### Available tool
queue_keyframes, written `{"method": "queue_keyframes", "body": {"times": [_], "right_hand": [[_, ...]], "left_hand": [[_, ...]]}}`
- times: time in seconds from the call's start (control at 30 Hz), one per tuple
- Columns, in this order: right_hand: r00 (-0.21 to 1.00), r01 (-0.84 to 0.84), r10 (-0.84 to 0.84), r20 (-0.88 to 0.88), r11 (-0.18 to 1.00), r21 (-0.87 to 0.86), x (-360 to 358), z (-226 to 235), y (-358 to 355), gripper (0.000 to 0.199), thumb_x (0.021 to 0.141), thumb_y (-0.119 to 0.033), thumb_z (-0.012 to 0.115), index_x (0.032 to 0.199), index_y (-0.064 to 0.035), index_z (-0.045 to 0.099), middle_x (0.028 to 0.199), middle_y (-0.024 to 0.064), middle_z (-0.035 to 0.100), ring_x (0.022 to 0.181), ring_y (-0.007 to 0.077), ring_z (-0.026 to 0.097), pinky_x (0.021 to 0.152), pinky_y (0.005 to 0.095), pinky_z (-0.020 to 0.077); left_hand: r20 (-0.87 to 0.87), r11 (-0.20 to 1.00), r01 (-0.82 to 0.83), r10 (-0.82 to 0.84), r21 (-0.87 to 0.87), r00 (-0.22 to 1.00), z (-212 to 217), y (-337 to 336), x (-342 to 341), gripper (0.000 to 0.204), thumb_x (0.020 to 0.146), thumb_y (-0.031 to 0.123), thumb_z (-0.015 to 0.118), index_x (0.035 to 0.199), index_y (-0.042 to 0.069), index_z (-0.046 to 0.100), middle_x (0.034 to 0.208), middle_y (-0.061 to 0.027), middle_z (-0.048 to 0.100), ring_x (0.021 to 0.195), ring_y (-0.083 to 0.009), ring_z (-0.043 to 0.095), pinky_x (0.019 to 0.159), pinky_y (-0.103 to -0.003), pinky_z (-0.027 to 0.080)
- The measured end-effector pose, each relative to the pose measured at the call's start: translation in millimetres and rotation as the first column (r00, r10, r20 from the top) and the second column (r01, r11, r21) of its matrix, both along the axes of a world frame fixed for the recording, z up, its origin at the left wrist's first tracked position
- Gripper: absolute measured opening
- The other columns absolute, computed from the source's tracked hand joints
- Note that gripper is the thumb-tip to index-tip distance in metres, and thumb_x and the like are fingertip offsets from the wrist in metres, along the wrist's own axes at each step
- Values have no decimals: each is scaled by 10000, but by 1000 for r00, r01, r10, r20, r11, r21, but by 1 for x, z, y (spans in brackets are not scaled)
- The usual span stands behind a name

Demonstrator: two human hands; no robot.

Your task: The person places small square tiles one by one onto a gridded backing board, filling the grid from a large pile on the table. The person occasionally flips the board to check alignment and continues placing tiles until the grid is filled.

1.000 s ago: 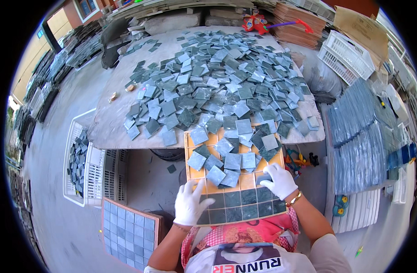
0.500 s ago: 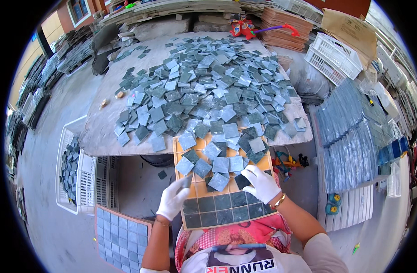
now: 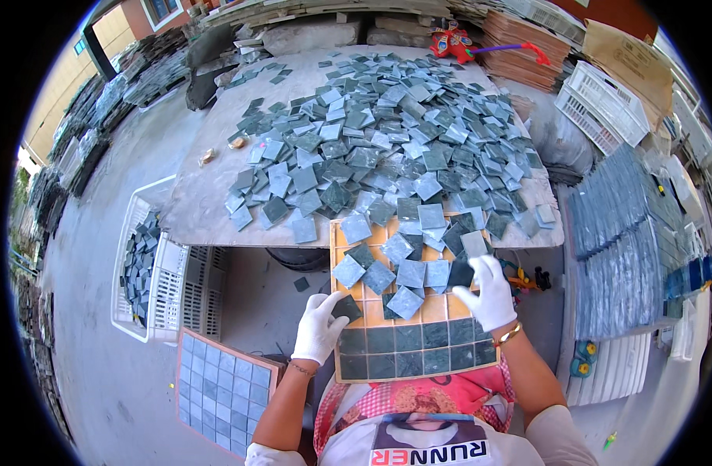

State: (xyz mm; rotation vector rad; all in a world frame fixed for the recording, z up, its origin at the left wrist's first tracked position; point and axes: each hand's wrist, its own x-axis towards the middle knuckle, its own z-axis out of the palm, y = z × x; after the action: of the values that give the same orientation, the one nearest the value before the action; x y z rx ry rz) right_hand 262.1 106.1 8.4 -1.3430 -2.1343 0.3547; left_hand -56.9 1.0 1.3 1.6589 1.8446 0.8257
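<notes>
Orange grid tray (image 3: pixel 418 311) leans from table (image 3: pixel 208 210) edge to lap, near rows filled w/ dark tiles. Left hand (image 3: pixel 319 328), gloved, fingers pinching dark square tile (image 3: pixel 345 307) at tray's left edge. Right hand (image 3: pixel 489 293) over tray's right side, fingers holding pale tile (image 3: pixel 474 244). Loose tile heap (image 3: pixel 387 132) beyond tray.

Left hand (image 3: pixel 319 326) pinches dark tile (image 3: pixel 345 308); right hand (image 3: pixel 490 293) over orange grid tray (image 3: pixel 387 311).
</notes>
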Motion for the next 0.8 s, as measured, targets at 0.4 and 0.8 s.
{"method": "queue_keyframes", "body": {"times": [0.4,0.8], "right_hand": [[951,-237,244,187,970,-60,-69,-10,-28,454,802,-312,676,1147,-59,527,934,119,588,768,289,636,661,385,520],[883,-441,62,-466,452,-776,-45,-6,-15,303,962,-248,501,1128,-18,608,756,63,634,630,121,640,540,260,530]], "left_hand": [[-280,972,224,-194,75,940,-6,3,-6,569,691,137,766,1199,-13,557,1108,-155,504,950,-342,565,812,-401,490],[-291,925,365,-323,103,901,-2,12,-11,488,726,111,709,1185,14,572,1085,-140,522,975,-332,552,848,-395,478]]}}
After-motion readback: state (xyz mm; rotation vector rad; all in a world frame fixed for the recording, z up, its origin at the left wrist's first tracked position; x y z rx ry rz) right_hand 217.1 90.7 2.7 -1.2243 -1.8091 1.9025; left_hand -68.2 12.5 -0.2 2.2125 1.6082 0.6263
